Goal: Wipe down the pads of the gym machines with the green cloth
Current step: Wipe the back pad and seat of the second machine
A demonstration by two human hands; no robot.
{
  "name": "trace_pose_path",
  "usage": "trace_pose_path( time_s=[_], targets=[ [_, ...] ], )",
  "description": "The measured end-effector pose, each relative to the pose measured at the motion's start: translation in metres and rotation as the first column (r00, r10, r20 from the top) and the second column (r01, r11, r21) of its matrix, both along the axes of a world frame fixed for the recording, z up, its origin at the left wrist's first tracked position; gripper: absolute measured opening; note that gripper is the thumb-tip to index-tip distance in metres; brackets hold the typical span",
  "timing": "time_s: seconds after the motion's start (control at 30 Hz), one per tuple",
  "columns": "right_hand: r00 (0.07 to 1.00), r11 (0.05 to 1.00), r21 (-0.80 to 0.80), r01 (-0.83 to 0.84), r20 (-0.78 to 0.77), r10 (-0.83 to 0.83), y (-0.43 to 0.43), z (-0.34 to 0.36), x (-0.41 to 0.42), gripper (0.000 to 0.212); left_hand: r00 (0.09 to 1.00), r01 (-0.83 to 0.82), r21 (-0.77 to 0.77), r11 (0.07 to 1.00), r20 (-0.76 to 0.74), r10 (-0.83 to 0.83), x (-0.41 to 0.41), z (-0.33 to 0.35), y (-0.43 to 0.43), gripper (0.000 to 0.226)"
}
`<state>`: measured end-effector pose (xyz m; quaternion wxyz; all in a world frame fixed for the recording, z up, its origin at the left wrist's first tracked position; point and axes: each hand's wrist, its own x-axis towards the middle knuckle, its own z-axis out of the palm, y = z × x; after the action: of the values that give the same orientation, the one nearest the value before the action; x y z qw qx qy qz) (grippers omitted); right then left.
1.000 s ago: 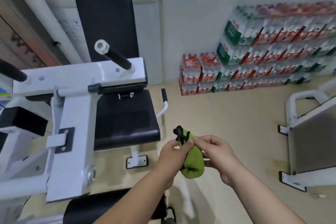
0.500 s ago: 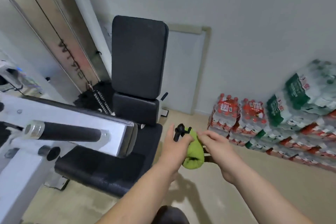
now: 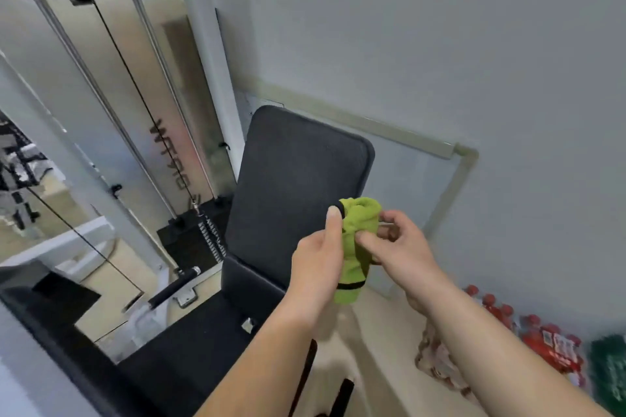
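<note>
A left hand [image 3: 318, 257] clasps the bunched green cloth [image 3: 359, 230] while the right hand [image 3: 398, 249] pinches its folds, black back pad [image 3: 291, 186] at ten o'clock.

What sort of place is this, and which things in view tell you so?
Most likely a gym: a machine's black padded backrest and seat, with a weight stack behind them. The left hand and right hand hold a green cloth, which suggests cleaning.
</note>
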<state>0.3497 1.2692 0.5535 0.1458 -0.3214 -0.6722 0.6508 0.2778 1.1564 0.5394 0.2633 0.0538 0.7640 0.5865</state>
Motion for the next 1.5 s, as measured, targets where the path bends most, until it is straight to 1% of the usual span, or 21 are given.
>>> trace_pose_path(
  time_s=[0.1,0.27,0.33,0.4,0.47,0.53,0.6,0.67,0.77,0.87,0.93,0.97,1.03,1.1,1.17,1.23,1.3,1.37,1.43,1.47,1.5],
  targets=[
    [0.998,0.997,-0.046,-0.054,0.039,0.056,0.028,0.015,-0.044,0.027,0.949,0.050,-0.072,0.996,-0.307,-0.070,-0.041,0.003,0.013,0.061],
    [0.939,0.940,-0.083,-0.332,0.064,0.337,0.074,0.029,-0.101,0.018,0.943,0.128,0.097,0.987,-0.320,-0.091,-0.101,0.003,0.045,0.036],
    [0.922,0.926,0.041,-0.376,0.112,0.370,0.095,0.035,-0.119,0.013,0.897,0.015,0.021,1.000,-0.443,-0.004,-0.117,0.001,0.061,0.023],
    [0.969,0.926,0.286,-0.245,0.100,0.226,0.121,0.042,-0.136,0.013,0.842,-0.145,0.025,0.989,-0.521,0.136,-0.133,0.002,0.071,0.013],
    [0.994,0.858,0.502,-0.110,0.062,0.091,0.148,0.045,-0.154,0.011,0.766,-0.305,0.049,0.951,-0.581,0.276,-0.148,0.008,0.076,0.013],
    [0.980,0.793,0.578,-0.194,0.154,0.127,0.165,0.042,-0.169,0.023,0.644,-0.429,0.031,0.903,-0.691,0.329,-0.156,0.006,0.090,0.022],
    [0.948,0.815,0.497,-0.297,0.256,0.189,0.169,0.031,-0.180,0.020,0.579,-0.443,-0.083,0.893,-0.787,0.214,-0.152,-0.002,0.110,0.040],
    [0.943,0.869,0.391,-0.302,0.258,0.212,0.167,0.021,-0.182,0.020,0.560,-0.470,-0.213,0.857,-0.822,0.102,-0.147,-0.018,0.126,0.060],
    [0.954,0.873,0.394,-0.289,0.193,0.228,0.165,0.008,-0.181,0.024,0.511,-0.495,-0.226,0.839,-0.857,0.071,-0.144,-0.032,0.135,0.068],
    [0.951,0.882,0.361,-0.304,0.178,0.254,0.164,0.011,-0.185,0.028,0.335,-0.368,-0.199,0.908,-0.939,-0.070,-0.139,-0.038,0.132,0.061],
    [0.933,0.867,0.350,-0.356,0.189,0.307,0.164,0.012,-0.185,0.034,0.204,-0.250,-0.278,0.927,-0.951,-0.230,-0.162,-0.039,0.111,0.062],
    [0.920,0.850,0.356,-0.388,0.201,0.336,0.165,0.013,-0.184,0.038,0.195,-0.232,-0.325,0.917,-0.939,-0.283,-0.183,-0.039,0.098,0.066],
    [0.885,0.800,0.385,-0.460,0.271,0.378,0.164,0.014,-0.181,0.044,0.319,-0.328,-0.324,0.888,-0.922,-0.219,-0.220,-0.036,0.079,0.067],
    [0.850,0.751,0.411,-0.517,0.355,0.390,0.163,0.014,-0.180,0.052,0.540,-0.481,-0.246,0.841,-0.840,0.064,-0.235,-0.033,0.086,0.062],
    [0.828,0.711,0.439,-0.550,0.401,0.393,0.159,0.015,-0.183,0.055,0.633,-0.587,-0.200,0.784,-0.717,0.291,-0.219,-0.026,0.114,0.060],
    [0.831,0.692,0.471,-0.546,0.411,0.376,0.158,0.018,-0.185,0.050,0.585,-0.560,-0.105,0.822,-0.753,0.302,-0.180,-0.026,0.140,0.059],
    [0.836,0.706,0.461,-0.539,0.395,0.380,0.164,0.017,-0.187,0.037,0.525,-0.384,-0.106,0.917,-0.842,0.123,-0.133,-0.038,0.149,0.057],
    [0.836,0.720,0.436,-0.540,0.378,0.397,0.167,0.016,-0.185,0.031,0.397,-0.203,-0.142,0.969,-0.916,-0.051,-0.121,-0.052,0.135,0.052],
    [0.852,0.735,0.442,-0.514,0.364,0.377,0.166,0.016,-0.181,0.039,0.223,-0.143,-0.202,0.969,-0.960,-0.167,-0.154,-0.058,0.108,0.053],
    [0.855,0.729,0.460,-0.507,0.371,0.361,0.164,0.017,-0.180,0.043,0.207,-0.167,-0.241,0.956,-0.957,-0.205,-0.176,-0.058,0.095,0.061],
    [0.853,0.721,0.469,-0.511,0.382,0.356,0.162,0.020,-0.178,0.046,0.280,-0.231,-0.261,0.937,-0.940,-0.193,-0.196,-0.056,0.083,0.068]
  ],
)
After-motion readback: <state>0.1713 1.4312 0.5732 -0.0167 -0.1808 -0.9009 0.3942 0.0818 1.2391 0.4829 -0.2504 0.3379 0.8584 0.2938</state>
